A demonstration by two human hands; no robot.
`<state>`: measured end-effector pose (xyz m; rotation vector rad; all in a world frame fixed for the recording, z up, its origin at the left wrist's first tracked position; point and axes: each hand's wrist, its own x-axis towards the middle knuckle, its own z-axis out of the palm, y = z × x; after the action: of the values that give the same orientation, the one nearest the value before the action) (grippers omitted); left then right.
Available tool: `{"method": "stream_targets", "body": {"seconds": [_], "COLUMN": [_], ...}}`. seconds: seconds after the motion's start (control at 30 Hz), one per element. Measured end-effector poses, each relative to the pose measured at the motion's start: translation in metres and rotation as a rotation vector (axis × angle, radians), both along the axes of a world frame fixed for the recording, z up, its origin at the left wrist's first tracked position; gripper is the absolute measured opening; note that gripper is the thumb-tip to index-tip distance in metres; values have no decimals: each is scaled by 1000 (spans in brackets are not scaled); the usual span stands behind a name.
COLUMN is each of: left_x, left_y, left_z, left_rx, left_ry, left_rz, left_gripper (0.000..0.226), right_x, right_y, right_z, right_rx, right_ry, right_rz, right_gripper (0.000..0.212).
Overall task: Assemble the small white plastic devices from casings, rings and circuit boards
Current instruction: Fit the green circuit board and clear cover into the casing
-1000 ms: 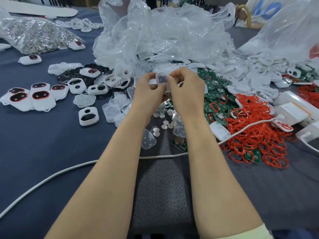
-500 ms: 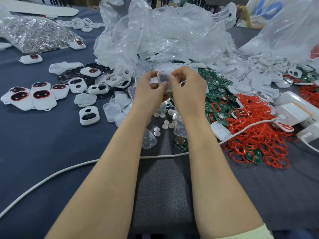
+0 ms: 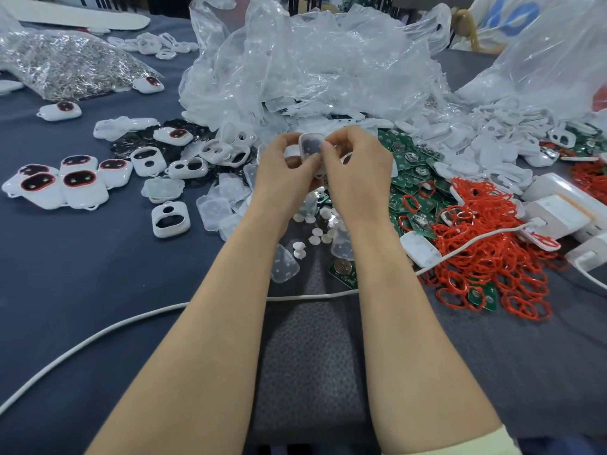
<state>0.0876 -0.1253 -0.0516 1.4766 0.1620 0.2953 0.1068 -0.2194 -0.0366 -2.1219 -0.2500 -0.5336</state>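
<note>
**A:** How does the casing look?

**B:** The casing point(image 3: 310, 148) is small, white and half clear, with round corners. Its hollow side faces the camera and looks dark inside. It is held up above the table point(image 3: 82, 274), just in front of the crumpled clear bags point(image 3: 312, 60).

**A:** And the hands?

**B:** The left hand point(image 3: 285, 172) pinches its left edge and the right hand point(image 3: 358, 169) pinches its right edge (the fingertips almost meet). Both forearms reach forward, side by side.

**A:** What is around?

**B:** A dark blue cloth covers the table. At the left lie white devices point(image 3: 52, 188) with dark, red-edged windows. At the right lie green boards point(image 3: 414, 165) and a heap of red rings point(image 3: 492, 251). A white cable point(image 3: 98, 333) runs under the arms.
</note>
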Motion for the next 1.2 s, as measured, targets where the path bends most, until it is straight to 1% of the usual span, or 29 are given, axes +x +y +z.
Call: {"method": "stream_targets", "body": {"seconds": [0.47,0.57,0.63,0.7,0.8,0.83,0.9,0.97,1.07,1.2], "left_x": [1,1,1,1,1,1,1,0,-2,-4], "left_y": [-1,1,0,0,-2,-2,-2,-2,-2,-4], "left_z": [-3,-3,-2,-2,-1,-1,-1,0,1,3], "left_rx": [-3,7,15,12,4,9,27,36,45,39], "left_ry": [-24,-23,-23,-20,-20,-16,-3,5,-3,4], "left_rz": [28,26,25,17,0,-4,-10,-22,-45,-55], "left_gripper": [25,27,27,27,29,29,28,28,26,21], "right_x": [0,0,0,3,6,6,7,8,9,8], "right_y": [3,2,0,-2,-4,-5,-6,-6,-5,-6], "right_z": [-2,-3,-3,-3,-1,-1,-1,-2,-3,-2], "right_rx": [4,44,71,90,175,206,230,241,246,221], "right_ry": [-28,-19,22,94,194,213,227,229,216,206], "right_rz": [18,23,28,38,89,105,110,99,86,83], "right_gripper": [7,16,21,18,5,4,6,1,7,6]}}
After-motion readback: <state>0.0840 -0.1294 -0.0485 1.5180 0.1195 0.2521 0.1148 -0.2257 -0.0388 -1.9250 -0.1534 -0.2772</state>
